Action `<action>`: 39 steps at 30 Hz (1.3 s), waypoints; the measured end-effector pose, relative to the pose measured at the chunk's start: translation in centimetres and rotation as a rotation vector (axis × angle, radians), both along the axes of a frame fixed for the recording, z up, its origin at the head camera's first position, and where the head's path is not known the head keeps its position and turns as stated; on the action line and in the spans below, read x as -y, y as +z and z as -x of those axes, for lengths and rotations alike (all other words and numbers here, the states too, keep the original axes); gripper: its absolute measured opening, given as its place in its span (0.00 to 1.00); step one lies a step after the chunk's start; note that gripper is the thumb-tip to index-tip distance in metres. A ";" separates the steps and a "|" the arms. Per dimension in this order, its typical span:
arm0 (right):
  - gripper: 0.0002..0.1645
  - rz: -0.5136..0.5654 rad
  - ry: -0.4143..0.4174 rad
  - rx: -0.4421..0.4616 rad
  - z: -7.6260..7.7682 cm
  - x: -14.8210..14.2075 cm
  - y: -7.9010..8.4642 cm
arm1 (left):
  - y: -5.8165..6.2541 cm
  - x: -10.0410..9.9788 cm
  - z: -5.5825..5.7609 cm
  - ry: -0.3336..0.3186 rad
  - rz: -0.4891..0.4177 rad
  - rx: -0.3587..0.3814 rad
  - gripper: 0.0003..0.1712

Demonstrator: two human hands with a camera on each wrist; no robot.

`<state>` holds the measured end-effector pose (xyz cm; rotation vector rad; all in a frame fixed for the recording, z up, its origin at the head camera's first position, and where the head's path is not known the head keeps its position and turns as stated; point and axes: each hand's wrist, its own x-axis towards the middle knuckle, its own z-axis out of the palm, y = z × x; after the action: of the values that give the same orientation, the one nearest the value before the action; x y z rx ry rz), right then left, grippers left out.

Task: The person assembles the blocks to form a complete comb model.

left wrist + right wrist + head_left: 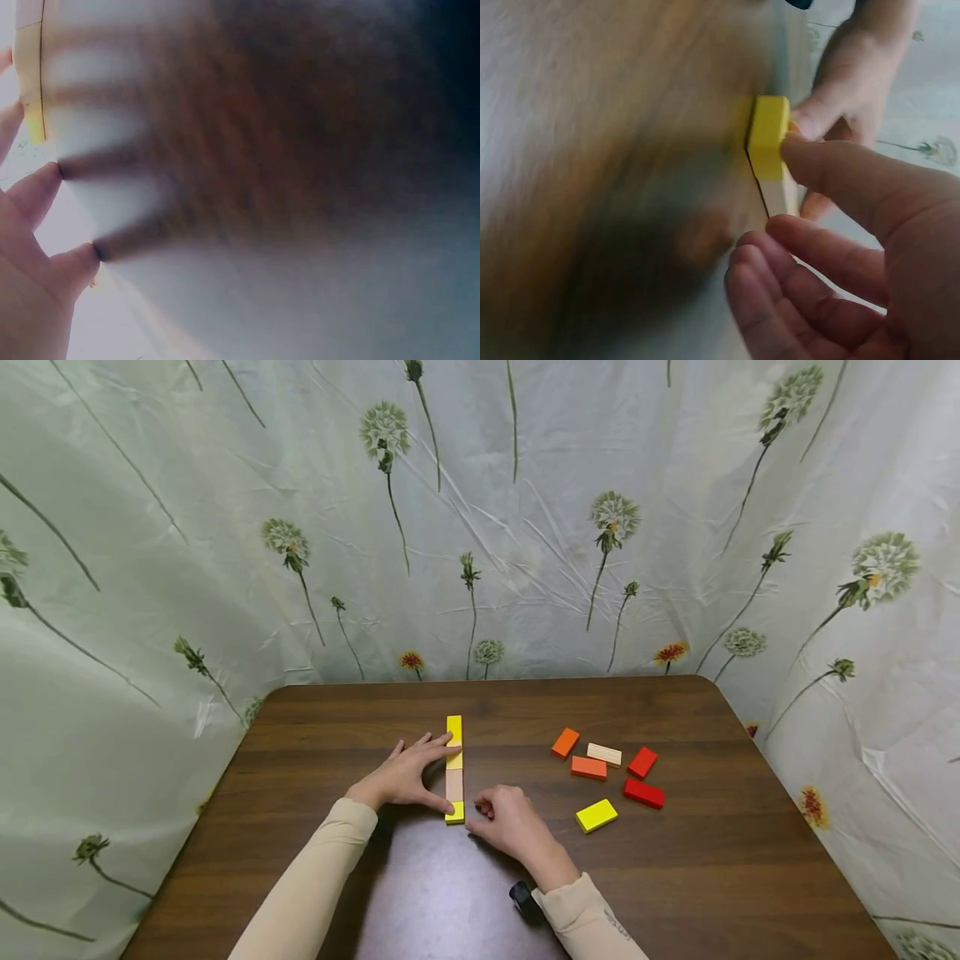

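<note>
A straight row of several blocks stretches away from me on the table. A yellow block (454, 727) forms its far end, then a pale yellow block (454, 762), a plain wooden block (454, 784), and a second yellow block (769, 135) at the near end. My left hand (405, 777) lies spread along the row's left side, its thumb at the near yellow block and a fingertip over the pale yellow one. Just right of the near end is my right hand (513, 822), thumb and forefinger apart, other fingers loosely bent, nothing between them.
To the right lie two orange blocks (588, 767), a natural wood block (604, 754), two red blocks (643, 793) and a loose yellow block (596, 816). The brown table (322, 718) ends at a flower-patterned curtain (525, 527).
</note>
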<state>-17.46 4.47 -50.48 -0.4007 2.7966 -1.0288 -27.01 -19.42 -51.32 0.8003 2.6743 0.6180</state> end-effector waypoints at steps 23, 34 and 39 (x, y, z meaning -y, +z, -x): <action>0.22 -0.040 -0.248 -0.068 -2.6 -10.2 0.9 | -0.2 -0.1 1.5 0.008 -0.035 0.009 0.62; 0.31 -0.035 -0.378 -0.076 -4.5 -14.4 0.2 | -0.3 -0.1 2.0 0.013 -0.016 0.032 0.63; 0.37 -0.050 -0.401 -0.082 -5.2 -15.3 -0.6 | -0.2 -0.2 2.1 0.013 -0.017 0.039 0.62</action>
<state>-12.22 19.75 -51.06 0.1354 3.0432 -1.0271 -29.06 -19.23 -51.48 0.7680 2.6449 0.6531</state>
